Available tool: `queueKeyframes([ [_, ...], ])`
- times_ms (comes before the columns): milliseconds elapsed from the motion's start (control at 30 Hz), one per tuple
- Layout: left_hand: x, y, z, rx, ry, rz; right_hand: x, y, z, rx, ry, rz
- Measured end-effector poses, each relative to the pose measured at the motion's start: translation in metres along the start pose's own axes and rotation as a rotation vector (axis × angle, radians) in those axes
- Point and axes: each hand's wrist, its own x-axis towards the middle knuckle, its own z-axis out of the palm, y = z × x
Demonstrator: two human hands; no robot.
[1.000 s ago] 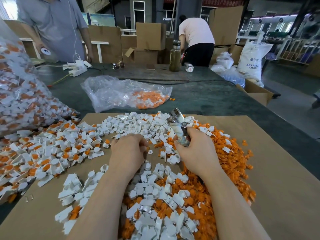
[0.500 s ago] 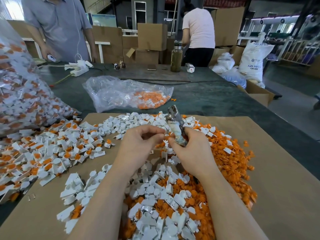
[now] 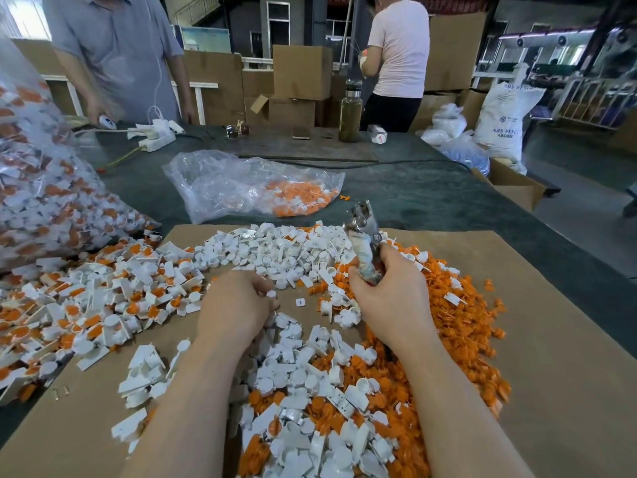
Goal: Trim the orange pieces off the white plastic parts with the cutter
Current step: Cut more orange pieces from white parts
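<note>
Head view | right hand grips cutter upright | left hand — curled, contents unclear

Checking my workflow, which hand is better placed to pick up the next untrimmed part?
Left. The left hand holds no tool and rests beside the untrimmed pile, while the right hand grips the cutter.

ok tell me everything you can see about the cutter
The cutter is a small plier-type tool with a shiny metal head and a round pivot. Its handles look wrapped in worn, pale tape. It points up and away from the person, head raised above the pile of white parts. The right hand grips its handles. Whether the blades are open is unclear.
</note>
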Motion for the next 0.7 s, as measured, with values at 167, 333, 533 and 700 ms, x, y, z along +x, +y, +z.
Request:
queueKeyframes([
  [167, 0.000, 0.005, 0.003, -0.074, 0.132, 0.085, 0.000, 0.000, 0.000, 0.001, -0.018, -0.001],
  [333, -0.006, 0.018, 0.000, -0.724, 0.092, -0.007, 0.001, 0.000, 0.001, 0.025, -0.041, -0.020],
  [533, -0.013, 0.026, 0.004, -0.823, 0.029, 0.003, -0.001, -0.001, 0.003, 0.052, -0.079, -0.058],
  [700, -0.017, 0.032, 0.009, -0.838, 0.050, 0.025, -0.002, -0.002, 0.004, 0.081, -0.045, -0.075],
])
